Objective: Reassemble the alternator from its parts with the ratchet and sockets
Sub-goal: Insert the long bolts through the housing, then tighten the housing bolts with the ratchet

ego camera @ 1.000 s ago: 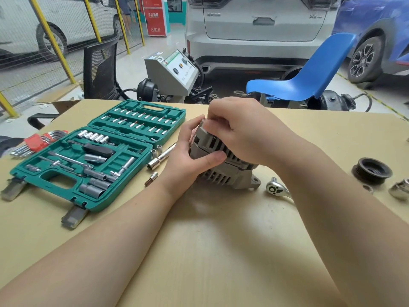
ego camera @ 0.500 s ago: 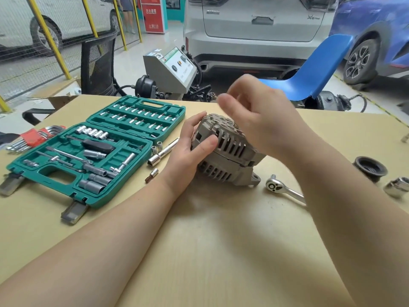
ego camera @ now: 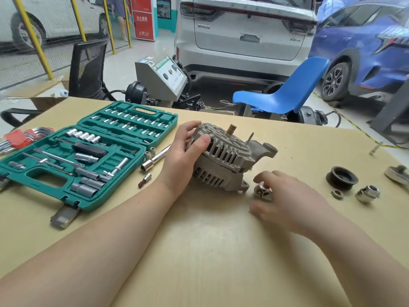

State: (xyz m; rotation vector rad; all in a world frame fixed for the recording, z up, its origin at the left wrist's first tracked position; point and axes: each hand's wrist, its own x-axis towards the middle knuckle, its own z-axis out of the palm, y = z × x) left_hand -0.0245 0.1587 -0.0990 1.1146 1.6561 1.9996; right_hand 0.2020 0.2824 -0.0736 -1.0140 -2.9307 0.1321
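Alternator (ego camera: 223,159): it sits tilted on the tabletop (ego camera: 210,251), shaft end up. It looks like heavy, hard metal.
Left hand (ego camera: 184,156): you wrap your fingers and thumb round its slotted side. The slots help you hold on.
Right hand (ego camera: 285,200): your fingers are spread loosely over the ratchet (ego camera: 261,191), not gripping it yet.
Ratchet: shiny and maybe slippery, so take it by the handle.
Pulley (ego camera: 342,177), nut (ego camera: 337,194), socket (ego camera: 367,193): they lie apart on your right.
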